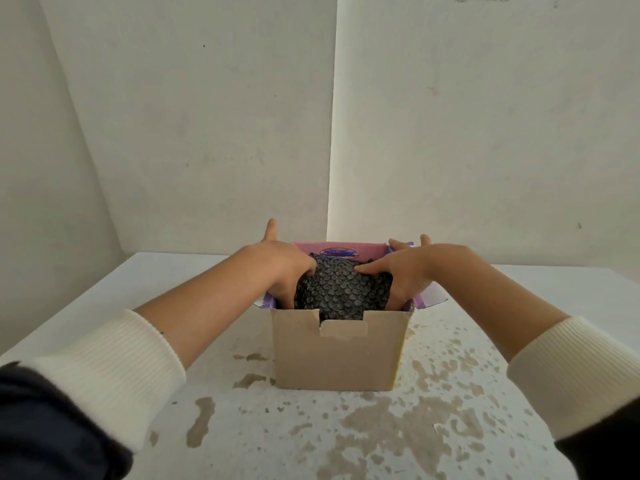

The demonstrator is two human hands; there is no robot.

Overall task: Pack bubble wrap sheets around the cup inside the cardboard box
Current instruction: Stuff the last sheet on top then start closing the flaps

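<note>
An open cardboard box [339, 355] stands upright in the middle of the table, its flaps purple and pink on the inside. A bulging wad of black bubble wrap [341, 289] fills its top and rises above the rim. My left hand [287, 268] presses on the wad's left side, fingers dipping into the box, thumb raised. My right hand [398, 271] grips the wad's right side, with the index finger lying across the top. The cup is hidden under the wrap.
The box sits on a white table [415, 427] with worn brown patches near me. Bare white walls meet in a corner just behind the table. Both sleeves are cream ribbed cuffs under dark outer sleeves.
</note>
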